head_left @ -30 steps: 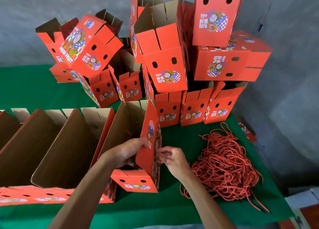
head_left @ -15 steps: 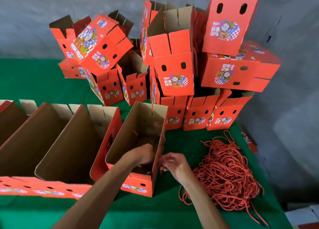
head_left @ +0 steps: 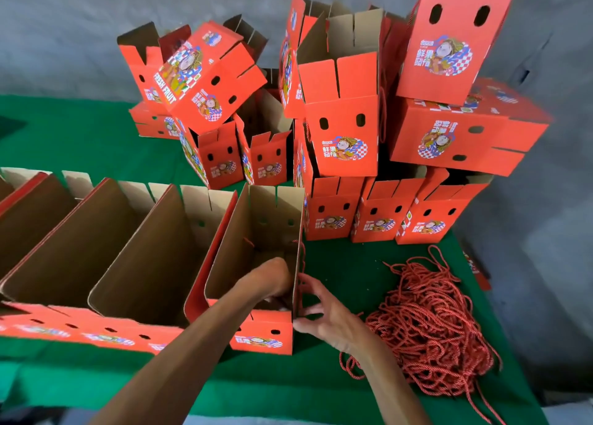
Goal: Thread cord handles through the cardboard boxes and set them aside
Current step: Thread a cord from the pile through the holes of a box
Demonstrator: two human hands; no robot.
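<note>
An open red box (head_left: 256, 264) stands at the centre of the green table (head_left: 80, 136), rightmost in a row of open boxes (head_left: 106, 258) stretching to 9 o'clock. The left hand (head_left: 272, 283) reaches inside against the right wall; its fingers are hidden, so I cannot tell how they lie. The right hand (head_left: 324, 315) sits outside that wall, fingers spread, their tips touching its outer face and near corner. A thin red cord (head_left: 301, 261) hangs down the wall's outer edge, just above the right hand. At 3 o'clock lies a loose heap of cords (head_left: 430, 328), near the table's right edge, with bare green cloth between heap and box. At 12 o'clock a stacked pile of boxes (head_left: 346, 129) crowds the table's far side, leaning unevenly.
</note>
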